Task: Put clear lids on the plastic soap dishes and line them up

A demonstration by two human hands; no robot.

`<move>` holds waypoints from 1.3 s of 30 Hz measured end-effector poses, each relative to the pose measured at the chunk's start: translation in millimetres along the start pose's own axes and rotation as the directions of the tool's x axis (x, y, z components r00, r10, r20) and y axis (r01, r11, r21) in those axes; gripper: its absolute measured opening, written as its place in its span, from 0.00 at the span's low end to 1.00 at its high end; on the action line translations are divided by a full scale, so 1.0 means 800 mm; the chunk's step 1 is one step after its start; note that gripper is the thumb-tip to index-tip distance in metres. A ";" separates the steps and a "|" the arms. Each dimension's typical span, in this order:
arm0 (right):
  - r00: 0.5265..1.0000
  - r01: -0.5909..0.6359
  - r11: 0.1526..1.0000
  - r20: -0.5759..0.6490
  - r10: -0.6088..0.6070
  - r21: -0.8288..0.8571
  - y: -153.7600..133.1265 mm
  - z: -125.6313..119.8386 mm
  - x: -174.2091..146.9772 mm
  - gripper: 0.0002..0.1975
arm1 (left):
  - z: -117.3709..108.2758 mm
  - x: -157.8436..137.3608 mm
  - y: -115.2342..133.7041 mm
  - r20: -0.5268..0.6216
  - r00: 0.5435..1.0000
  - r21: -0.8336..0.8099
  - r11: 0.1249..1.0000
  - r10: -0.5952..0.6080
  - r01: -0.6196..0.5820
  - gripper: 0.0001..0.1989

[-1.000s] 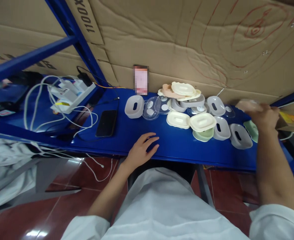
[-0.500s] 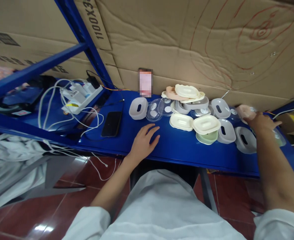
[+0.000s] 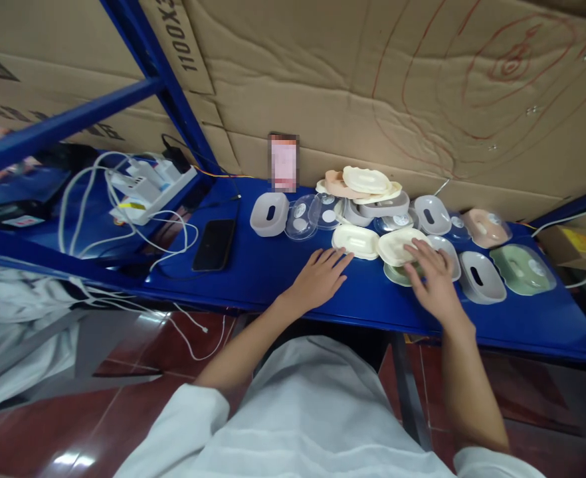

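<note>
The right hand's fingers [image 3: 421, 255] are spread over the right side of a cream tray [image 3: 395, 246], the thumb standing apart at its near side; whether they pinch its rim I cannot tell. The left hand [image 3: 320, 279] is palm down, fingers loosely spread, its fingertips at the near edge of a second cream tray [image 3: 355, 240]; contact there is unclear. The first cream tray lies over a green dish [image 3: 395, 274]; the second lies just to the left, near the middle of the blue table [image 3: 253, 279].

Just right of the right hand sits a slotted grey dish [image 3: 482, 279]; farther right are a green dish under a clear lid [image 3: 525, 269] and, beyond it, a peach dish [image 3: 485, 228]. On the far side, cream and peach pieces [image 3: 367, 179] are heaped above grey dishes; clear lids [image 3: 303, 218] and another grey box [image 3: 269, 214] lie to their left; farther left, a dark phone [image 3: 213, 245] lies near a white power strip [image 3: 161, 192]; brown cardboard [image 3: 317, 79] backs the table.
</note>
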State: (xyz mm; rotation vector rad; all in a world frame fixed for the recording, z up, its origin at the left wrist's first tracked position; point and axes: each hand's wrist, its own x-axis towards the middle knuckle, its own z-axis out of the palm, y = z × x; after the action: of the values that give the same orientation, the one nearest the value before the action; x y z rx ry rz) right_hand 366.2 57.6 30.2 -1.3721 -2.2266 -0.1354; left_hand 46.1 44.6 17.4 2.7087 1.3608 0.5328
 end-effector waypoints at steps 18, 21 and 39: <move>0.952 0.194 0.932 0.172 -0.254 0.305 -0.142 0.076 -0.018 0.21 | -0.040 -0.058 -0.140 -0.397 0.780 -0.008 0.851 -0.484 0.525 0.26; 0.957 0.170 0.922 0.164 -0.238 0.347 -0.138 0.074 -0.023 0.19 | -0.036 -0.053 -0.156 -0.389 0.759 -0.087 0.841 -0.522 0.534 0.17; 0.984 0.123 0.926 0.080 -0.161 0.358 -0.139 0.066 -0.022 0.41 | -0.020 -0.110 -0.038 -0.289 0.956 -0.391 0.917 -0.044 -0.076 0.15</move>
State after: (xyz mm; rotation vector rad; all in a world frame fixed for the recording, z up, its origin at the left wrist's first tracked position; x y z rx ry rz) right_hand 257.0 7.9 -3.7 -1.0455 -2.2995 0.2834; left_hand -30.9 -8.1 1.4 2.3740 1.1251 1.1174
